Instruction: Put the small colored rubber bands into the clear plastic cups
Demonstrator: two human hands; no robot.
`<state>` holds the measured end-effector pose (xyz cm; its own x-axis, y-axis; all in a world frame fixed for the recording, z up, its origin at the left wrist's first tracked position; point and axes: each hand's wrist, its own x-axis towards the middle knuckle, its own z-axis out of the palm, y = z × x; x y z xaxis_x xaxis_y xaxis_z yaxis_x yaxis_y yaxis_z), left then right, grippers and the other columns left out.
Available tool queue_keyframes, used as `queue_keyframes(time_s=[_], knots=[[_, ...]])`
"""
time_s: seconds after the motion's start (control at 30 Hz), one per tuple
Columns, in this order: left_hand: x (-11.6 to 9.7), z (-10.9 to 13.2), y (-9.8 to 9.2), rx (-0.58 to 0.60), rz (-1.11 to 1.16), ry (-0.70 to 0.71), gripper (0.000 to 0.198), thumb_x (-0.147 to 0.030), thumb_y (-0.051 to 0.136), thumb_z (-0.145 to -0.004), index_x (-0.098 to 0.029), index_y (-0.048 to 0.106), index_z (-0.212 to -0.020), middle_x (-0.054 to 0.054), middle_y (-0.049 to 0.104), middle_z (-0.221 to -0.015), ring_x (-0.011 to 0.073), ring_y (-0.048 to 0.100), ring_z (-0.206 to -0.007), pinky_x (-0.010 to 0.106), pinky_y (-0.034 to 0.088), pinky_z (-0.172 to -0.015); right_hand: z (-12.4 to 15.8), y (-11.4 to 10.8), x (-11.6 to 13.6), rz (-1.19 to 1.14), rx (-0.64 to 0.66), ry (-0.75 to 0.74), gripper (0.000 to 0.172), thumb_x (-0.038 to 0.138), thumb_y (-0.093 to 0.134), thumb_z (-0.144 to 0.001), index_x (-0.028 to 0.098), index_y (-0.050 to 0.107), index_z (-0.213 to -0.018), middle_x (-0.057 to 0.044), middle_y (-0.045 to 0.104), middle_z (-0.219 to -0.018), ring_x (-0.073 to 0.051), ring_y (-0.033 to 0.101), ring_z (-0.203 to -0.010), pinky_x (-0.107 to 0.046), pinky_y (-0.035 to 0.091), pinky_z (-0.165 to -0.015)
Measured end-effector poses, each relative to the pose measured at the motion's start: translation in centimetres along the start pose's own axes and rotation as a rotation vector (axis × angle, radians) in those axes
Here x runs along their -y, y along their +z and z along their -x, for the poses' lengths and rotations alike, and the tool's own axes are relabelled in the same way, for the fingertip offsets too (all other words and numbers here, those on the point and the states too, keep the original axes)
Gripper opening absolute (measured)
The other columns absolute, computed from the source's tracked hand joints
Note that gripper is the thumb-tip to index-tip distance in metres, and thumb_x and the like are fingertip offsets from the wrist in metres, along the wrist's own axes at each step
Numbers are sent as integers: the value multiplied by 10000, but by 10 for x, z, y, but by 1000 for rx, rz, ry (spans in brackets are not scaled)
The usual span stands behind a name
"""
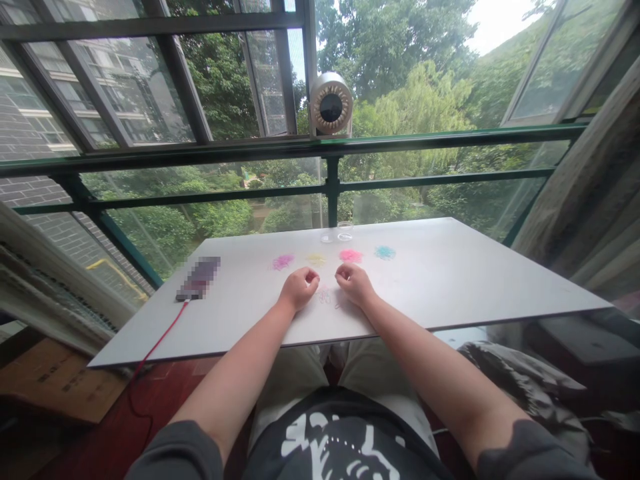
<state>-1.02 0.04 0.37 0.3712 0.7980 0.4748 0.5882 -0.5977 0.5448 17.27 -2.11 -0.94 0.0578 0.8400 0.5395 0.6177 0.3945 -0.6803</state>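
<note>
Head view: left hand and right hand resting side by side toward the near edge of the white rectangular surface, fingers curled narrow into loose fists; any hold too small to tell. Between them, faint scatter of pale pink elastic loops, long axis unreadable. Beyond, row of four coloured loop piles, running parallel to the far edge.
</note>
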Motion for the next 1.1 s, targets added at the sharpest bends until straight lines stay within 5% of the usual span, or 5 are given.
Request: queue_keyframes(time_s=[0.37,1.1], knots=[[-3,2,4,29,12,55,252,-330,589,-749,-177,642,-942,39,685,-867,144,583,-712,287,475,-733,3,0,3,-41,59,-67,72,182,522,-691,184,586,-658,20,503,-604,-111,456,-590,-227,364,-580],[-6,2,1,75,15,89,98,-211,520,-735,-167,606,-750,18,640,-736,139,584,-703,255,467,-677,1,-2,2,29,-30,35,73,184,490,-675,194,541,-624,24,484,-556,-118,440,-549,-236,340,-557]])
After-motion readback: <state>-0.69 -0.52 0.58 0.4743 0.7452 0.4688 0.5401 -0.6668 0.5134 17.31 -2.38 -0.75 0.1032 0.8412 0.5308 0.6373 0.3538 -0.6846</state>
